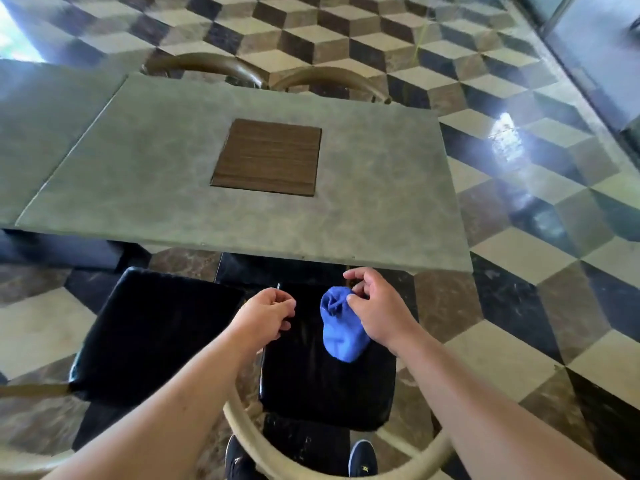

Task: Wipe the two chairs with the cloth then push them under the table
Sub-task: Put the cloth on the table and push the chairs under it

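Observation:
Two chairs with black cushioned seats stand side by side at the near edge of the grey table point(145, 161). The left chair point(152, 334) is angled slightly. The right chair point(311, 386) is directly below me, its pale curved backrest at the bottom of view. A crumpled blue cloth point(339, 330) hangs over the right seat, pinched at its top by my right hand point(374, 306). My left hand point(266, 313) hovers over the gap between the seats, fingers loosely curled, holding nothing.
A wooden square inlay point(266, 157) sits in the middle of the table. Two more chair backs point(214, 67) point(329, 79) show at the table's far side. Patterned tile floor point(519, 209) spreads to the right. My shoes point(362, 459) stand behind the right chair.

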Tool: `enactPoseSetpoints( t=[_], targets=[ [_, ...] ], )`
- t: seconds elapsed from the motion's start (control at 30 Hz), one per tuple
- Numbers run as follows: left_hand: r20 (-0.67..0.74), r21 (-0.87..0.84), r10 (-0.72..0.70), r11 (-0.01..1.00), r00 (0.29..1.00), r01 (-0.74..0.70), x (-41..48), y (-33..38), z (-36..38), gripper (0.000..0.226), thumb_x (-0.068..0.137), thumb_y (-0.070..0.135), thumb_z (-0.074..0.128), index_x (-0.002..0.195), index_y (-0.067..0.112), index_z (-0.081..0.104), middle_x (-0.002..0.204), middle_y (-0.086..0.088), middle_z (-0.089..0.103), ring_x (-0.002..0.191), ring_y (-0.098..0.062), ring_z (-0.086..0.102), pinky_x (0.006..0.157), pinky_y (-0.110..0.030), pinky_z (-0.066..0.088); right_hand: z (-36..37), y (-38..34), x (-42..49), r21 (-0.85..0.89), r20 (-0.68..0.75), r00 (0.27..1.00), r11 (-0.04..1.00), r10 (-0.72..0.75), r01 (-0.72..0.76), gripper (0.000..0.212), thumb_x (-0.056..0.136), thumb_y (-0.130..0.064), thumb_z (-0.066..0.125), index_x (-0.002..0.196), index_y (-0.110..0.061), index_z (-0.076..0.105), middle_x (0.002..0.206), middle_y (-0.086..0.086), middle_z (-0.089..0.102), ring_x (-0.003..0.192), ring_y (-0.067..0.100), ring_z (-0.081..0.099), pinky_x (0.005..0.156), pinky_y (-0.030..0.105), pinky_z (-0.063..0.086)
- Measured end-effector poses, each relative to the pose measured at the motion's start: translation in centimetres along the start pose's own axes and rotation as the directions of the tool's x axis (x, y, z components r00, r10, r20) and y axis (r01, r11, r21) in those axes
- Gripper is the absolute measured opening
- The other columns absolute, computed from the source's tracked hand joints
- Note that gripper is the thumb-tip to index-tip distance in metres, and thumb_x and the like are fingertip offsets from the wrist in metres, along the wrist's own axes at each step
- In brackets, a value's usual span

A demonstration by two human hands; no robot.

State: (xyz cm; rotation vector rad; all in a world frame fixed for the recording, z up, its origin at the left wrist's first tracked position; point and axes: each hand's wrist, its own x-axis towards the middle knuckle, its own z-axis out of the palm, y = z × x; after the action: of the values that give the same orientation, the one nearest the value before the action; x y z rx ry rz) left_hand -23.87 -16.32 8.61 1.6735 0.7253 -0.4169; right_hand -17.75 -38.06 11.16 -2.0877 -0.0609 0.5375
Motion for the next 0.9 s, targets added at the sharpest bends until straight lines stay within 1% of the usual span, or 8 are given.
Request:
enactPoseSetpoints(
  t=[0.2,0.3,0.4,0.53,0.63,0.7,0.8,0.9],
  targets=[
    [0.063,0.304,0.094,0.946,0.994,-0.109,-2.0,1.9,-0.2,0.033,0.093,0.041,0.083,0.118,0.029,0.066,0.104,0.006,0.072,0.092,-0.012,0.07,0.084,-0.033,0.058,-2.8,-3.7,-1.3,-0.123,0.064,0.985,0.978,-0.162,0.169,0.054,0.098,-0.019,0.058,0.138,-0.054,0.047,0.094,-0.019,0.066,0.083,0.006,0.065,0.081,0.025,0.05],
    [0.142,0.41,0.065,0.904,0.988,-0.119,-3.0,3.0,0.0,0.071,0.085,0.053,0.086,0.144,0.028,0.057,0.129,0.009,0.067,0.113,-0.012,0.066,0.095,-0.031,0.052,-4.7,-6.2,-2.0,0.073,0.022,0.978,0.976,-0.205,0.203,0.056,0.096,-0.017,0.06,0.137,-0.054,0.05,0.089,-0.013,0.068,0.079,0.008,0.064,0.082,0.03,0.052],
    [0.16,0.341,0.094,0.929,0.983,-0.145,-4.3,3.9,0.1,0.092,0.076,0.063,0.09,0.152,0.028,0.051,0.142,0.01,0.063,0.125,-0.012,0.062,0.102,-0.031,0.049,-5.9,-8.8,-2.9,0.329,-0.041,0.982,0.925,-0.186,0.189,0.054,0.1,-0.001,0.06,0.133,-0.043,0.057,0.091,0.001,0.063,0.084,0.017,0.061,0.087,0.039,0.051],
    [0.117,0.003,0.216,0.976,0.969,-0.217,-5.8,5.9,-0.6,0.084,0.056,0.082,0.087,0.121,0.034,0.066,0.107,0.02,0.076,0.103,-0.004,0.073,0.088,-0.027,0.056,-6.6,-12.2,-4.3,0.551,-0.045,0.985,0.818,-0.166,0.163,0.051,0.103,0.006,0.055,0.135,-0.033,0.059,0.085,-0.002,0.061,0.085,0.017,0.06,0.087,0.039,0.05],
    [-0.064,0.066,0.124,0.991,0.99,-0.119,-6.5,7.2,-1.6,0.1,0.074,0.082,0.076,0.148,0.019,0.052,0.128,0.007,0.067,0.114,-0.017,0.066,0.097,-0.037,0.051,-7.0,-14.7,-5.1,0.679,-0.061,0.987,0.719,-0.147,0.149,0.049,0.104,0.004,0.052,0.137,-0.032,0.06,0.088,-0.001,0.061,0.085,0.017,0.06,0.083,0.036,0.052],
    [0.005,0.143,0.042,0.989,0.999,-0.042,-6.4,7.1,-1.8,0.111,0.079,0.091,0.06,0.155,0.011,0.05,0.148,-0.01,0.063,0.134,-0.03,0.06,0.109,-0.043,0.048,-6.9,-16.1,-5.3,0.747,-0.047,0.99,0.654,-0.131,0.122,0.049,0.105,0.002,0.052,0.139,-0.033,0.06,0.091,0.001,0.062,0.086,0.019,0.062,0.085,0.039,0.054],
    [0.214,-0.005,-0.005,1.0,0.977,0.007,-7.3,7.1,-0.9,0.09,0.074,0.1,0.045,0.117,0.027,0.076,0.122,0.002,0.076,0.113,-0.015,0.068,0.097,-0.04,0.052,-6.1,-17.7,-5.4,0.792,0.002,0.994,0.607,-0.109,0.065,0.05,0.105,-0.005,0.053,0.141,-0.039,0.059,0.097,0.002,0.067,0.086,0.02,0.068,0.079,0.041,0.057],
    [0.323,-0.181,-0.006,0.981,0.946,0.068,-7.2,7.0,0.3,0.037,0.105,0.066,0.049,0.117,0.038,0.07,0.136,0.008,0.071,0.117,-0.012,0.062,0.109,-0.044,0.039,-5.8,-18.4,-5.2,0.805,0.012,0.995,0.592,-0.101,0.05,0.048,0.105,-0.01,0.055,0.141,-0.041,0.06,0.104,0.004,0.075,0.083,0.015,0.074,0.072,0.035,0.06]
  ],
)
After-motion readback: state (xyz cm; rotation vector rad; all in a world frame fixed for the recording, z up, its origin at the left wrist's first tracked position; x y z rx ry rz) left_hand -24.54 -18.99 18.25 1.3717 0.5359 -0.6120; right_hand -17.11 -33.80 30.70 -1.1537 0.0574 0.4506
